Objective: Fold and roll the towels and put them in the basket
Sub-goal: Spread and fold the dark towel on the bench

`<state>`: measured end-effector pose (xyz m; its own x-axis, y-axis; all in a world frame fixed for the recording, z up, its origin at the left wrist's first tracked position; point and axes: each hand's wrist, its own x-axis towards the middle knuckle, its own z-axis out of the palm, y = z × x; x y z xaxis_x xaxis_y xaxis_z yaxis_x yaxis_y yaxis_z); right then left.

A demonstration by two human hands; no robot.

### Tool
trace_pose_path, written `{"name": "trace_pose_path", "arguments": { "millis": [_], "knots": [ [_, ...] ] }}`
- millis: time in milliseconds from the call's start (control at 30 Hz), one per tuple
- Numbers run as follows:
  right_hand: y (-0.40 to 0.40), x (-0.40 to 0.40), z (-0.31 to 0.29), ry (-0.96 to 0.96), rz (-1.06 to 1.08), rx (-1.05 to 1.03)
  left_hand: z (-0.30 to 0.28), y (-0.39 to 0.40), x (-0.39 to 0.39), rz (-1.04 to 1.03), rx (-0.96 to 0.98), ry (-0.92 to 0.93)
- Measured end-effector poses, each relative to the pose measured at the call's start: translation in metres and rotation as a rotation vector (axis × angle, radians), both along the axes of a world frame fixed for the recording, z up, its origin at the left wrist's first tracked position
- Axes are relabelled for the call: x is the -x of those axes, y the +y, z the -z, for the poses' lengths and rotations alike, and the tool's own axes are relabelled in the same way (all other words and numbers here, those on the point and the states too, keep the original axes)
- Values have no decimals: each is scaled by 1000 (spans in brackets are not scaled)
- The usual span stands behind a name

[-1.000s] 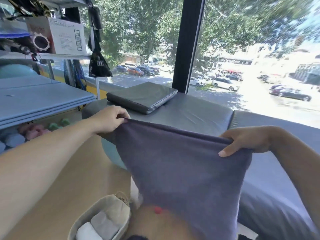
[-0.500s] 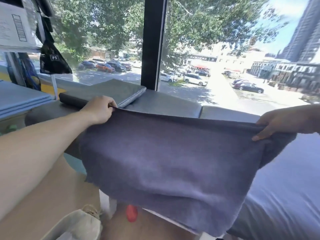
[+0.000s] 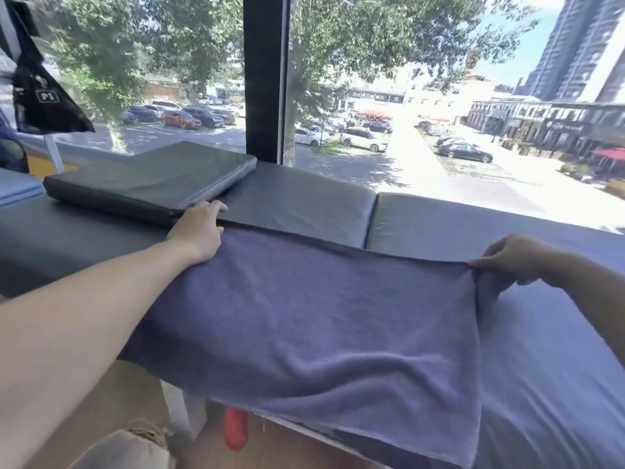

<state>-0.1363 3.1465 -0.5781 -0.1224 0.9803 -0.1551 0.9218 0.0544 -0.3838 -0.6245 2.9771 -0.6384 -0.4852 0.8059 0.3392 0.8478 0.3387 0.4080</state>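
Hands are stretching a purple towel (image 3: 304,319) flat across the front of the padded grey bench (image 3: 304,201) under the window. The left hand (image 3: 199,228) is gripping the towel's far-left corner, fingers curled over the hem, just beside the loose dark cushion (image 3: 148,181) lying on the bench. The right hand (image 3: 510,258) is pinching the far-right corner, with spare cloth bunching beneath it. Between the 2 hands the far hem is running taut, so the towel's long axis is lying left to right along the bench, with its near edge hanging over the bench's front toward the person. Both hands are sitting at the far edge, the left reaching deeper over the bench and the right staying nearer the body. A fold, in this judgement, would bring that far hem back toward the near edge, or 1 end across to the other.

Against the frames from 1 second and 0.5 seconds ago, the hands are now spread wider and lower: the towel, then held up in the air and drooping, is now resting on the bench. The view has also swung right, leaving only the rim of the basket (image 3: 128,448) showing below the bench's left end.
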Motion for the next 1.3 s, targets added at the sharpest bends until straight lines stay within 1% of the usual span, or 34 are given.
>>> {"name": "trace_pose_path", "arguments": {
  "millis": [133,200,233,300,367,433,467,500,533,567,600,633,700,767,867,900,1000,1067,1133,1233,1300],
  "knots": [
    [3,-3,11,38,-3,61,5,8,5,-104,-28,69],
    [1,-6,4,58,-35,152,0,6,-6,-81,-61,141],
    [-1,-7,-1,43,-57,206,-5,4,-19,-22,-107,173],
    [-5,-7,-10,-18,-101,306,-15,-3,-64,204,-225,180],
    [-9,-4,-15,-41,-134,376,-24,-23,-129,528,-299,153],
    [-10,3,-15,37,-154,378,-26,-49,-202,879,-279,123],
    [-11,7,-14,109,-158,361,-24,-63,-237,1030,-228,128],
    [-11,12,-11,194,-155,341,-21,-76,-269,1163,-168,171],
    [-12,17,-8,275,-144,319,-16,-87,-295,1267,-115,262],
    [-13,22,-5,333,-124,290,-10,-92,-313,1321,-75,398],
    [-14,26,-1,365,-101,256,-4,-94,-322,1315,-42,527],
    [-15,29,1,377,-80,225,-1,-91,-323,1265,-10,608],
    [-17,31,6,383,-54,179,0,-85,-311,1172,41,613],
    [-18,30,9,377,-56,166,-2,-83,-294,1135,54,522],
    [-19,28,10,385,-56,167,-10,-84,-273,1085,115,267],
    [-19,27,10,385,-53,166,-12,-84,-266,1047,127,212],
    [-19,27,13,368,-39,159,-14,-84,-253,960,154,144],
    [-19,27,14,373,-21,140,-16,-85,-249,946,165,185],
    [-19,28,14,387,5,111,-18,-85,-249,952,216,278],
    [-19,28,13,388,16,78,-22,-83,-255,895,292,520],
    [-19,28,13,379,14,70,-20,-82,-260,871,248,663]
  ]
}}
